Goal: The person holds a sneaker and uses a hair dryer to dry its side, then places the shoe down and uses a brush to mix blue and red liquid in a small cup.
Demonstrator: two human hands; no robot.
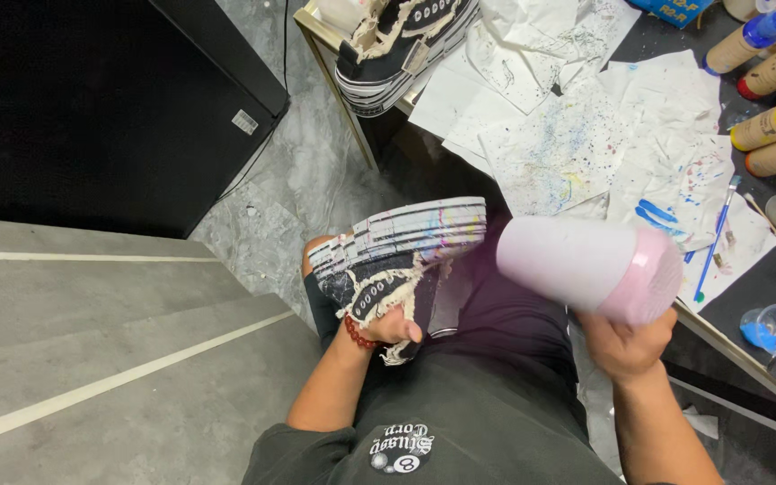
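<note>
Gripping a black canvas high-top sneaker with a paint-splattered white striped sole (397,260), the left hand (392,325) holds it over the lap, off the tabletop's (765,287) near edge. The right hand (626,346) is closed around a pale pink hair dryer (590,268), its barrel aimed at the sole. Splattered white paper sheets (577,135) cover the tabletop.
</note>
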